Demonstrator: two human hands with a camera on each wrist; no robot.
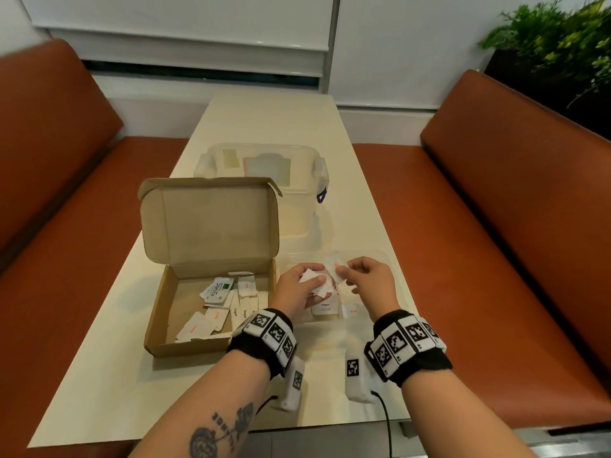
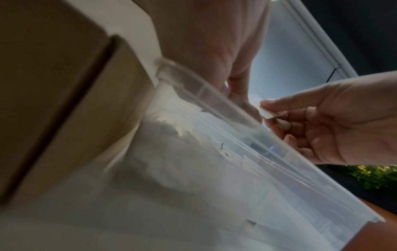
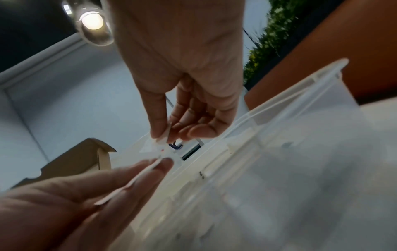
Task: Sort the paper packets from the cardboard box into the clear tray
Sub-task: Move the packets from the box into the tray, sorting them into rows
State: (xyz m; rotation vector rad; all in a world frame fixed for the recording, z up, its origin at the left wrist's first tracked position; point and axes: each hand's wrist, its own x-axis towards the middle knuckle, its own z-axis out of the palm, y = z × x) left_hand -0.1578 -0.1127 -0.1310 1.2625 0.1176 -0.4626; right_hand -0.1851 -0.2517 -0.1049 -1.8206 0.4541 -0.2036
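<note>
An open cardboard box (image 1: 158,312) at the left holds several white paper packets (image 1: 215,292). Beside it on the right lies the clear tray (image 1: 385,259), with a few packets (image 1: 325,307) in it. Both hands hover over the tray. My left hand (image 1: 314,282) grips a small bunch of white packets (image 1: 309,276); from the right wrist they show edge-on as a packet (image 3: 137,178) between its fingers. My right hand (image 1: 345,271) pinches one white packet (image 1: 332,264) with red print, the same packet (image 3: 163,137) between thumb and forefinger. The tray rim (image 2: 214,101) crosses the left wrist view.
A clear lidded container (image 1: 317,173) stands behind the box lid (image 1: 208,223). The cream table (image 1: 271,120) is narrow, with orange benches (image 1: 496,226) on both sides. A plant (image 1: 562,38) stands at the back right. Cables hang off the table's front edge.
</note>
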